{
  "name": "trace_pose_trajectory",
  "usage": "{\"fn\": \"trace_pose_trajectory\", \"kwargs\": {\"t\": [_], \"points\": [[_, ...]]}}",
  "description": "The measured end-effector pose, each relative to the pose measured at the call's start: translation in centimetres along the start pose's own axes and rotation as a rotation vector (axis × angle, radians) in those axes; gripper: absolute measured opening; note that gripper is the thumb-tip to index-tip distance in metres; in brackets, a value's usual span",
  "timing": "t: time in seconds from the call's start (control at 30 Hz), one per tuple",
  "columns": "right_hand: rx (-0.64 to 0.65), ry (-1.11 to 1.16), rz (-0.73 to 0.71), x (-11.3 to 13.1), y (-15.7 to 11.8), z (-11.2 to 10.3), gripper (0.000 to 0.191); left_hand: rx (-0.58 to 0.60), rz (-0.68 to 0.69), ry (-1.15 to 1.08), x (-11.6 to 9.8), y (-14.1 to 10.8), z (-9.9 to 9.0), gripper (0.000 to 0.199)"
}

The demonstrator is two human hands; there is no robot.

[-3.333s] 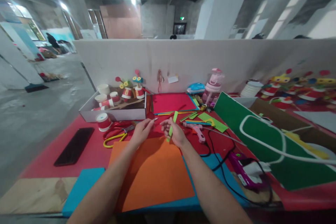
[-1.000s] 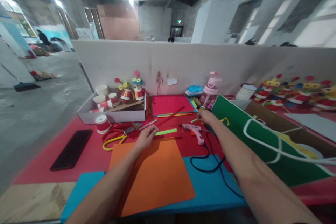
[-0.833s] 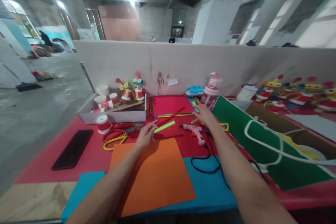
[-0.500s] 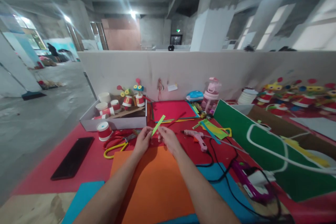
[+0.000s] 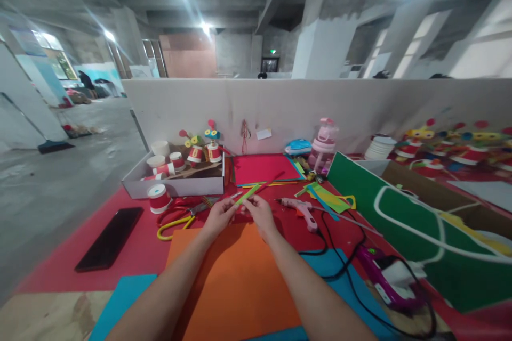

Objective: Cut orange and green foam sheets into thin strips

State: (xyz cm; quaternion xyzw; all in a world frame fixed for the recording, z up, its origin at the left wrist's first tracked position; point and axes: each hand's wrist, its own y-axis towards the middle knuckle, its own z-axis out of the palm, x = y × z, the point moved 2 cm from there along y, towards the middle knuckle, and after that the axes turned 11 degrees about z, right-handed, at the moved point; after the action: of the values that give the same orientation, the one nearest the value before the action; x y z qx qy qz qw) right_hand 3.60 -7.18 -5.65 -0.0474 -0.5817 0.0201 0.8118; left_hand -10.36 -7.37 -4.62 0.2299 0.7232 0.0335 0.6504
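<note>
Columns [image 5: 326, 48] of grey concrete are standing in the background of my head-camera feed. Nearer, I am seeing a low white partition [image 5: 192, 101] running along the back of a red-covered worktop [image 5: 150, 250]. To the right, a large green board [image 5: 472, 279] is slanting, with a white cable looping across it. In front of me, an orange sheet [image 5: 240, 287] is lying flat beneath the person's forearms. At the far left, a shallow white box [image 5: 192, 187] is holding paper cups and two small red-and-white figures [image 5: 214, 153]. A dark phone [image 5: 110, 240] is lying well to the left of the orange sheet.

At the centre, I am watching the two hands, left hand [image 5: 220, 217] and right hand [image 5: 258, 213], meeting just over the sheet's far edge, their fingers narrowing to a pinch. A pink glue gun [image 5: 306, 213] is resting on the worktop just right of the right hand. Smallest of all, a light-green strip [image 5: 254, 190] is sitting between the fingertips of both hands, held at its near end, its free end pointing away and slightly right.
</note>
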Motion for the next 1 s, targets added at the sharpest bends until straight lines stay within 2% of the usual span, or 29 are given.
{"fn": "trace_pose_trajectory", "kwargs": {"t": [0.1,0.2,0.33,0.4,0.53,0.67,0.73,0.8,0.87,0.93,1.0], "points": [[0.004,-0.032,-0.052,0.3,0.0,-0.1,0.038,0.027,0.033,0.055,0.1,0.0,-0.2,0.047],[-0.071,-0.03,-0.1,0.7,0.3,-0.7,0.039,0.059,0.041,0.077,0.5,0.1,-0.5,0.046],[-0.151,0.084,-0.089,0.8,0.5,-1.1,0.041,0.065,0.002,0.083,1.1,0.1,-0.8,0.045],[-0.108,0.099,-0.045,0.6,0.3,-0.8,0.042,0.049,-0.003,0.08,1.2,0.1,-0.9,0.046],[0.026,-0.039,0.055,-0.3,0.0,0.3,0.043,0.068,0.014,0.067,1.1,0.1,-0.6,0.049],[-0.043,-0.069,0.01,-0.2,0.2,-0.1,0.042,0.072,0.001,0.093,0.7,0.0,-0.7,0.049],[-0.134,-0.029,-0.049,0.5,0.6,-1.1,0.042,0.008,0.044,0.168,0.4,0.1,-1.1,0.048],[-0.271,0.025,-0.111,1.2,0.9,-2.4,0.043,-0.046,0.143,0.324,0.2,0.1,-1.7,0.043],[-0.389,0.041,-0.134,1.6,1.2,-3.5,0.042,-0.019,0.257,0.504,0.1,0.2,-1.9,0.032],[-0.402,-0.022,-0.114,1.4,1.5,-3.9,0.039,0.058,0.341,0.646,0.3,0.2,-1.7,0.028],[-0.337,-0.116,-0.082,0.8,1.8,-3.8,0.036,0.14,0.369,0.773,0.6,0.1,-1.1,0.034]]}}
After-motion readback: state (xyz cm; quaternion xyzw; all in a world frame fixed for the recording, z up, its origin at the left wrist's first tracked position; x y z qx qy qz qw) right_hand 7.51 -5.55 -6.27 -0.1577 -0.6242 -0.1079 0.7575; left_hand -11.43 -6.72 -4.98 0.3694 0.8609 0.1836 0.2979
